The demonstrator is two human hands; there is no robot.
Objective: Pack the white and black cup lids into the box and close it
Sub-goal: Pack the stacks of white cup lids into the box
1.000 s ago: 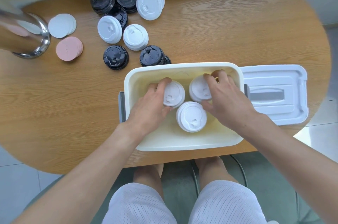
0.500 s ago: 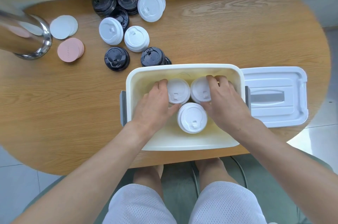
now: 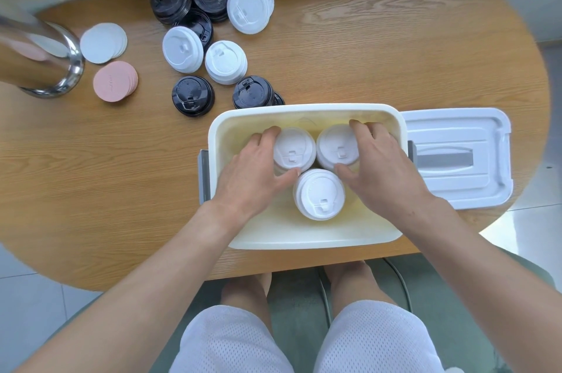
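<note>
White cup lids (image 3: 294, 150) in box (image 3: 304, 238), hands (image 3: 254, 173) gripping two stacks

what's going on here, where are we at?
A person is packing cup lids into the cream box. The left hand grips one stack of white lids and the right hand grips another, both at the box's far side. A third white stack sits nearer, untouched. Several black lids and white lids are on the table, unpacked. The box lid lies to the right, off.
</note>
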